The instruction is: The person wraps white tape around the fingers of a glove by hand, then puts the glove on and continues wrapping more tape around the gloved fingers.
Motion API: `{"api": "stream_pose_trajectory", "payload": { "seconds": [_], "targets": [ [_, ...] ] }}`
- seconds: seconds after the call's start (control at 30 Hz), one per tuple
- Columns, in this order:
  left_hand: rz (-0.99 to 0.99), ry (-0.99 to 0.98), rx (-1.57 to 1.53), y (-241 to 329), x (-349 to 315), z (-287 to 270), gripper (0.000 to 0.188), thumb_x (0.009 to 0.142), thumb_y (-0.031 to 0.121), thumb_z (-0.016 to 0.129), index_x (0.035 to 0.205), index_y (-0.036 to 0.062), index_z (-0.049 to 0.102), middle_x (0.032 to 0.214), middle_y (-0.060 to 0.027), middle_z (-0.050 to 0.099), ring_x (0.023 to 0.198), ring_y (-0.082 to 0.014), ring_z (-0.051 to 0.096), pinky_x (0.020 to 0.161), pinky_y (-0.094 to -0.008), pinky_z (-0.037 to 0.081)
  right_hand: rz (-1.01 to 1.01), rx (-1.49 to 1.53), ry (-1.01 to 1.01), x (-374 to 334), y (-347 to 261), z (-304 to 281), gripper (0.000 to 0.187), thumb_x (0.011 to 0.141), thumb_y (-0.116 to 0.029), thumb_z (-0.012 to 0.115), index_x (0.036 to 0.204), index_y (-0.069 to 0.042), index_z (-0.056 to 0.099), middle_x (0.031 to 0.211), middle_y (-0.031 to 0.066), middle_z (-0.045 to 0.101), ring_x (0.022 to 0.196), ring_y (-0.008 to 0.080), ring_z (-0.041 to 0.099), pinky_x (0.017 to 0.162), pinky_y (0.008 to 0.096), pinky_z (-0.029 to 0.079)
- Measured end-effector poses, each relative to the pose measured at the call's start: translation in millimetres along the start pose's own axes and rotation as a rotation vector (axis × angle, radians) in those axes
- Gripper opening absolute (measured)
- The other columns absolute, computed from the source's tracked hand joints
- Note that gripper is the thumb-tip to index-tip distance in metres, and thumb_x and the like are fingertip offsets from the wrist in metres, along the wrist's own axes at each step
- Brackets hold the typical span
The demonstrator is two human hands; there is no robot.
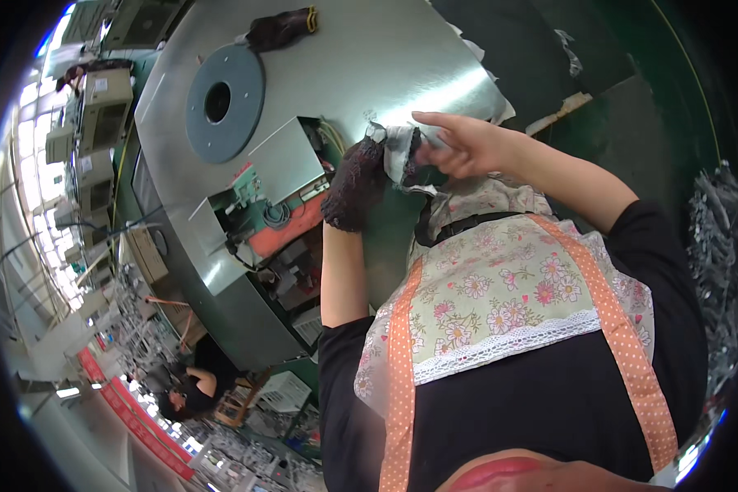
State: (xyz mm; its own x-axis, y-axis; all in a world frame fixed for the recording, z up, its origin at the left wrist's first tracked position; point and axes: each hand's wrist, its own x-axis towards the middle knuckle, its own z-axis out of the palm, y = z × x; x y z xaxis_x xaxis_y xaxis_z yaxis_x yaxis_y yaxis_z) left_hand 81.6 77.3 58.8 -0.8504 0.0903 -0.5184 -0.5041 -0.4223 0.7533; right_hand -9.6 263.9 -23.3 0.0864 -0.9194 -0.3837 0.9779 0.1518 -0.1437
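My left hand (356, 187) wears a dark knitted glove. Its fingers point toward my right hand and look stretched out, with silver-grey, tape-like wrapping (398, 154) around their ends. My right hand (466, 148) is bare and close against those wrapped fingertips. Its thumb sticks out and the other fingers curl in at the silver-grey material, slightly blurred by motion. Exactly where the fingers pinch is partly hidden. Another dark glove (280, 30) with a yellow cuff edge lies at the far side of the metal table (344, 53).
A grey disc with a central hole (250, 107) lies on the table. Beside my left arm stands an open metal housing (283, 160) with a cable coil (276, 215) and a red-orange panel (287, 228). Another person (197, 389) sits at the lower left. Metal parts (717, 262) are heaped at right.
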Motion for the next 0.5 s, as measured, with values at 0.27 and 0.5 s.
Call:
{"api": "stream_pose_trajectory", "payload": {
  "seconds": [0.27, 0.5],
  "targets": [
    [-0.266, 0.074, 0.147, -11, -18, -19, 0.039, 0.096, 0.036, 0.053, 0.111, 0.0003, 0.059, 0.086, -0.0076, 0.064, 0.078, -0.0183, 0.061, 0.073, -0.0298, 0.049, -0.508, -0.003, 0.237, 35, -11, 12, 0.02, 0.09, -0.019, 0.067, 0.079, -0.014, 0.052, 0.058, -0.0089, 0.034, 0.045, 0.0015, 0.026, 0.037, 0.0182, 0.02],
    [-0.096, 0.11, -0.063, -51, -21, -18, 0.036, 0.089, 0.005, 0.058, 0.124, 0.0004, 0.053, 0.098, -0.0082, 0.064, 0.087, -0.0185, 0.063, 0.079, -0.0328, 0.052, -0.941, -0.533, 0.518, 52, 0, 17, 0.018, 0.09, -0.018, 0.067, 0.105, -0.008, 0.065, 0.076, -0.0066, 0.057, 0.059, 0.0002, 0.043, 0.048, 0.0183, 0.032]
  ]
}}
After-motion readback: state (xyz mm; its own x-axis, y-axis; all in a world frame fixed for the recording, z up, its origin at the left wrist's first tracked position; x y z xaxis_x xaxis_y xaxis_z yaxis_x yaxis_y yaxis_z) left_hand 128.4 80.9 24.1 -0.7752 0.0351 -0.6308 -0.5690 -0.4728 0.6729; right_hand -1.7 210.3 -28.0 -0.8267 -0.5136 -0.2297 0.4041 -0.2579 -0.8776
